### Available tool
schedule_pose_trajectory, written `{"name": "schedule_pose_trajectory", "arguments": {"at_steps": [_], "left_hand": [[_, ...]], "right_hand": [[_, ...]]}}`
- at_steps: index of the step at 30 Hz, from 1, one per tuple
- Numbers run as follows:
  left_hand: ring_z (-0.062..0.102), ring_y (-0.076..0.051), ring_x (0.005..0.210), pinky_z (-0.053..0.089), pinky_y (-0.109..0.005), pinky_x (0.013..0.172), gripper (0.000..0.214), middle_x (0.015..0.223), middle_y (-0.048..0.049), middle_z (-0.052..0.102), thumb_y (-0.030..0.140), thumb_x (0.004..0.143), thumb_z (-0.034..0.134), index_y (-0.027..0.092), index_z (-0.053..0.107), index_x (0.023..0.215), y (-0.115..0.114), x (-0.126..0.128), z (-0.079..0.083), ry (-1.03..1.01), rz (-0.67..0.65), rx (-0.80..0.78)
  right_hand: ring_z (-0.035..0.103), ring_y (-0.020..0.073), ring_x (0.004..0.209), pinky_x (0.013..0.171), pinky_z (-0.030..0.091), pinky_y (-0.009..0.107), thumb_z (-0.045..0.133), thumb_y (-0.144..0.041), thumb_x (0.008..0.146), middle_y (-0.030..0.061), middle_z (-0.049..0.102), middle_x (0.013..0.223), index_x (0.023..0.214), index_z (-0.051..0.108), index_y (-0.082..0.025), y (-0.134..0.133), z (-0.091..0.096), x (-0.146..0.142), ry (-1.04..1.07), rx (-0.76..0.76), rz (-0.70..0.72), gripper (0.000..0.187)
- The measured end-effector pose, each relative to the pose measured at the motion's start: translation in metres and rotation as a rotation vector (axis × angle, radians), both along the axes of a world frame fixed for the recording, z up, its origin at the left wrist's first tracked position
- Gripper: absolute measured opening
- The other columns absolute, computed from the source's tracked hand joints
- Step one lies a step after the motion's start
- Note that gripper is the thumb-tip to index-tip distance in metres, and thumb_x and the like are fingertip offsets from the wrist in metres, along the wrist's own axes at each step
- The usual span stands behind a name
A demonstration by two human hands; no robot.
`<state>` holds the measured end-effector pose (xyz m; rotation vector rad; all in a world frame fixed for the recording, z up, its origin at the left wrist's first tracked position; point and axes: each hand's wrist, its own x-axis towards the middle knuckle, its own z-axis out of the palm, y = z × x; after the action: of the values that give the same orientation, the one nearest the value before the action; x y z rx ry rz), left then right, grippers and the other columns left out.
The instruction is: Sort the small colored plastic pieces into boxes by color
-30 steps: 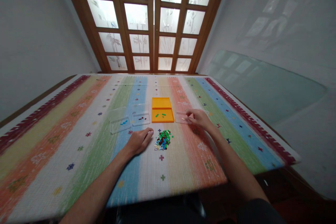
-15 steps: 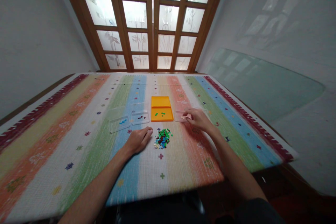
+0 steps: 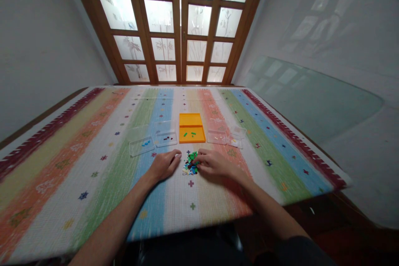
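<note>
A small heap of coloured bricks [image 3: 190, 163], mostly green with blue and dark red, lies on the striped tablecloth [image 3: 93, 162]. My right hand [image 3: 211, 163] rests at the heap's right side, fingers curled and tips pinched in among the pieces; what they hold is too small to make out. My left hand [image 3: 165, 163] lies loosely closed on the cloth just left of the heap, holding nothing. Behind the heap sits an orange tray [image 3: 191, 129] with a few green pieces.
Two clear trays stand left of the orange one, one [image 3: 141, 146] with blue pieces, one [image 3: 166, 138] with dark red pieces. Two more clear trays [image 3: 216, 136] [image 3: 236, 140] stand to its right. A wood-framed glass door [image 3: 174, 25] rises behind the table.
My right hand has left the clear tray at the right and come down and left onto the heap of bricks. My left hand has stayed where it was.
</note>
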<state>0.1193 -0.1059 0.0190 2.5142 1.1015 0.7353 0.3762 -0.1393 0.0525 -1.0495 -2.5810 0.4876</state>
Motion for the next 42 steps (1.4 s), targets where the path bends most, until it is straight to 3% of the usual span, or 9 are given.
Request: {"name": "schedule_pose_trajectory", "arguments": {"at_steps": [7, 24, 34, 42], "left_hand": [[0.069, -0.017, 0.064, 0.051, -0.026, 0.066, 0.029, 0.075, -0.0053, 0.074, 0.033, 0.101, 0.043, 0.018, 0.068, 0.104, 0.0, 0.001, -0.001, -0.025, 0.006, 0.013], [0.069, -0.018, 0.064, 0.051, -0.026, 0.066, 0.03, 0.074, -0.0053, 0.074, 0.033, 0.101, 0.043, 0.018, 0.069, 0.104, 0.0, 0.002, -0.001, -0.008, 0.012, 0.015], [0.069, -0.018, 0.065, 0.051, -0.026, 0.067, 0.03, 0.075, -0.0052, 0.075, 0.034, 0.101, 0.043, 0.019, 0.069, 0.105, -0.001, 0.002, 0.0, 0.001, 0.023, 0.008], [0.069, -0.017, 0.063, 0.051, -0.026, 0.067, 0.03, 0.074, -0.0046, 0.074, 0.033, 0.101, 0.042, 0.019, 0.068, 0.106, 0.0, 0.002, 0.0, 0.011, 0.022, 0.025]], "right_hand": [[0.056, 0.0149, 0.075, 0.065, 0.039, 0.026, 0.062, -0.026, 0.093, 0.0054, 0.065, 0.094, 0.1, 0.074, -0.019, -0.014, -0.01, -0.026, -0.077, 0.068, 0.019, 0.015], [0.057, 0.0166, 0.073, 0.059, 0.036, 0.028, 0.056, -0.029, 0.096, 0.0104, 0.069, 0.102, 0.098, 0.07, -0.015, -0.019, 0.002, -0.048, -0.334, 0.093, -0.107, 0.02], [0.055, 0.0166, 0.072, 0.06, 0.037, 0.028, 0.06, -0.027, 0.091, 0.0088, 0.069, 0.099, 0.095, 0.071, -0.017, -0.021, -0.005, -0.048, -0.249, 0.122, -0.122, 0.015], [0.057, 0.0167, 0.075, 0.062, 0.037, 0.028, 0.057, -0.026, 0.095, 0.0094, 0.068, 0.101, 0.097, 0.071, -0.016, -0.017, 0.003, -0.05, -0.274, 0.047, -0.099, 0.017]]}}
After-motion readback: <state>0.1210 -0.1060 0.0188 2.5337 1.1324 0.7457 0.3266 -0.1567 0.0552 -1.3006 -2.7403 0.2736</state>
